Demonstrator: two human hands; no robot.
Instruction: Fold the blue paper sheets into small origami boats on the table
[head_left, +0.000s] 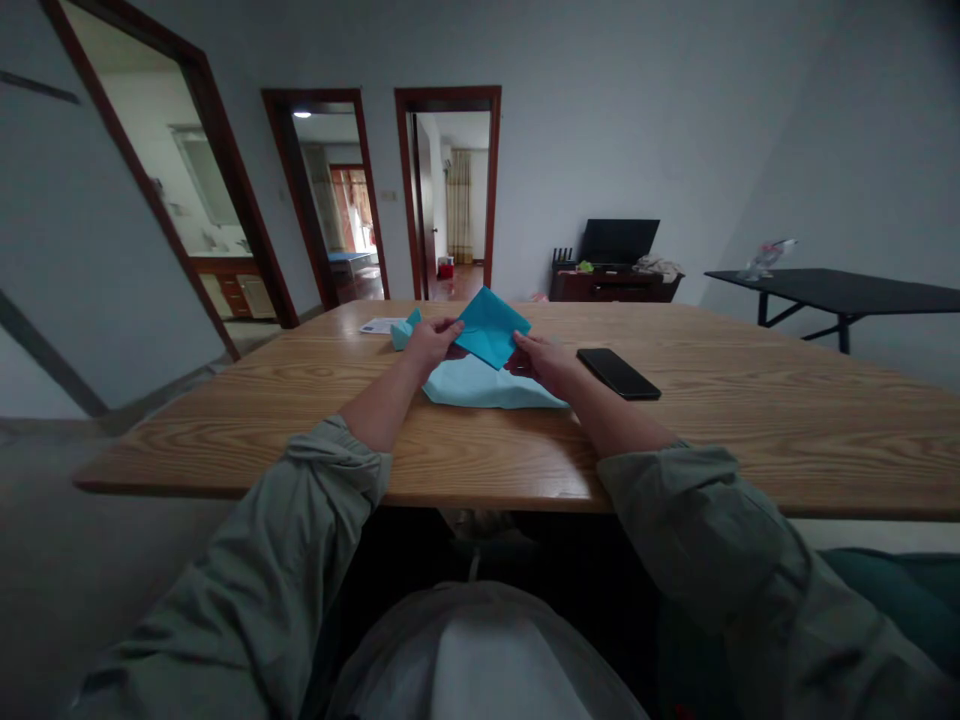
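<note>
My left hand [433, 345] and my right hand [541, 364] pinch opposite edges of a folded sheet of bright blue paper [491, 327], which stands tilted above the table. Beneath it lies a pale blue sheet [487, 386], paper or thin cloth, close under my right hand. Just beyond my left hand sits a small folded teal paper piece [403, 332]. Near my right hand, and apart from it, a black smartphone [618, 373] lies face up on the wooden table [750, 420].
A white paper sheet [381, 325] lies at the table's far left. A dark table [840, 290] stands to the right, and a monitor or TV [619, 241] sits on a low cabinet [607, 287] beyond. Doorways open in the far wall. The near table edge runs below my forearms.
</note>
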